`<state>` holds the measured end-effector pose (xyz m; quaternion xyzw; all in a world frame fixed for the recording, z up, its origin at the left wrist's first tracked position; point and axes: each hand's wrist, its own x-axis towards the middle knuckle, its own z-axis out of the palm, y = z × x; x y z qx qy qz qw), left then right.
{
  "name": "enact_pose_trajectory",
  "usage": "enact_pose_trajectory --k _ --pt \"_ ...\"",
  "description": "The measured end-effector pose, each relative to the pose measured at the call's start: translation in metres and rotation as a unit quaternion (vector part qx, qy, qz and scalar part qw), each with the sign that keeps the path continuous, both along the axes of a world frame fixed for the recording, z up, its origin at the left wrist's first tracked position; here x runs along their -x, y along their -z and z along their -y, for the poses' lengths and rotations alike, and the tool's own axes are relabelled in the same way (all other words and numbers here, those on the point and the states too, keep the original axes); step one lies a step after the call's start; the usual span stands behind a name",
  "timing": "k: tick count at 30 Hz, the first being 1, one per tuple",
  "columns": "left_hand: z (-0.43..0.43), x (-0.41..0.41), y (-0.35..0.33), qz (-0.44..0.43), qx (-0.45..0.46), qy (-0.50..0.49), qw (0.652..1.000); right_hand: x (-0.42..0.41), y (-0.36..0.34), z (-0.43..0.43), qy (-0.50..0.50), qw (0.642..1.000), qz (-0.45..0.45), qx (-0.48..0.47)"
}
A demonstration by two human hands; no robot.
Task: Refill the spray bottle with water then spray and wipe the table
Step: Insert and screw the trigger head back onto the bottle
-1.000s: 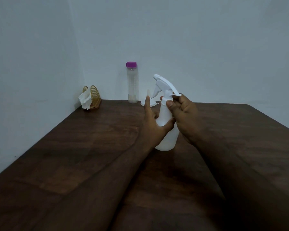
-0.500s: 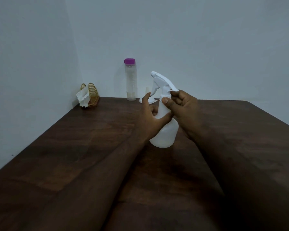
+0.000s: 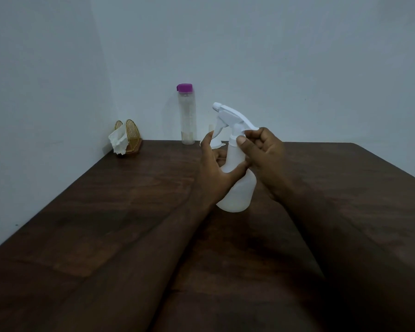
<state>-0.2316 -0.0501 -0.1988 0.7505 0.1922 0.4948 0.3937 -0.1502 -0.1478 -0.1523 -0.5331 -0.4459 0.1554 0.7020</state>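
Fingers [image 3: 243, 141] of right hand [image 3: 261, 154] pinched on screw collar of white plastic spray bottle [image 3: 235, 188]; body gripped by left hand [image 3: 213, 178], table [image 3: 130, 200] centre. Purple-capped clear water bottle [image 3: 187, 116] at 11 o'clock. Risk judged: bottle tipped if collar twisted harder than body held.

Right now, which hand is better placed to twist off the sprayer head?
The right hand: its fingertips already pinch the collar under the sprayer head, while the left hand steadies the bottle.
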Motion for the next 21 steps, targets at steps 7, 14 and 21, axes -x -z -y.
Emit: enact_pose_trajectory --k 7,14,21 --pt "-0.001 -0.004 0.002 0.013 0.004 -0.002 1.000 -0.006 -0.003 -0.001 -0.045 0.995 0.061 0.059" --pt "0.001 -0.004 0.003 0.026 0.012 0.005 1.000 0.004 0.004 -0.007 -0.006 1.000 -0.012 0.015" --pt "0.006 -0.003 0.001 0.027 0.019 0.008 0.999 0.007 0.006 -0.004 -0.014 0.999 0.018 0.035"
